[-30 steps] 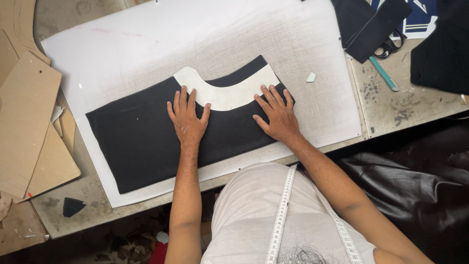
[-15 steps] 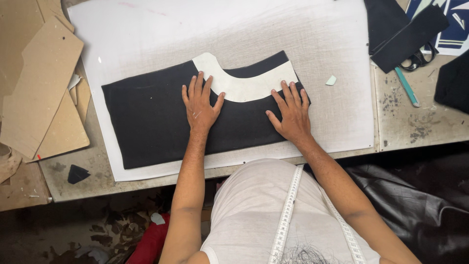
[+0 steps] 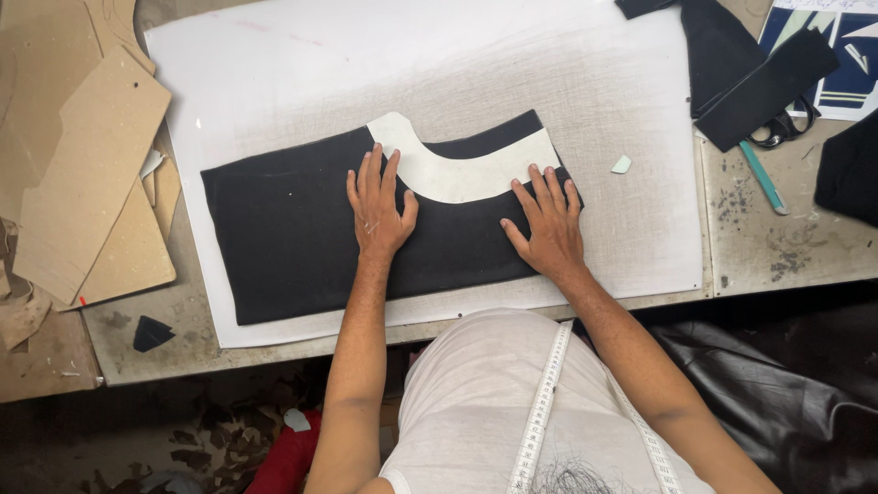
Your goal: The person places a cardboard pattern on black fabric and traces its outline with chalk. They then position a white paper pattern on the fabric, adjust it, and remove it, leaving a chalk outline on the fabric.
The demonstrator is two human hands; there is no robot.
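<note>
The left hand (image 3: pixel 378 206) lies flat, fingers spread, palm down on the black cloth (image 3: pixel 293 238); its fingertips touch the lower edge of the white curved pattern piece (image 3: pixel 457 169). The right hand (image 3: pixel 547 224) lies flat as well, fingers apart, near the cloth's right end, with its fingertips at the pattern's right arm. Neither hand grips anything. The cloth's long axis runs left to right across the white sheet (image 3: pixel 549 73), and the pattern lies just beyond both hands, between them. The left hand is nearer the pattern's upright end. The cloth under the palms is hidden. Cardboard templates (image 3: pixel 82 183) lie well to the left; scissors (image 3: pixel 777 133) are partly covered by dark cloth scraps (image 3: pixel 750 73).
</note>
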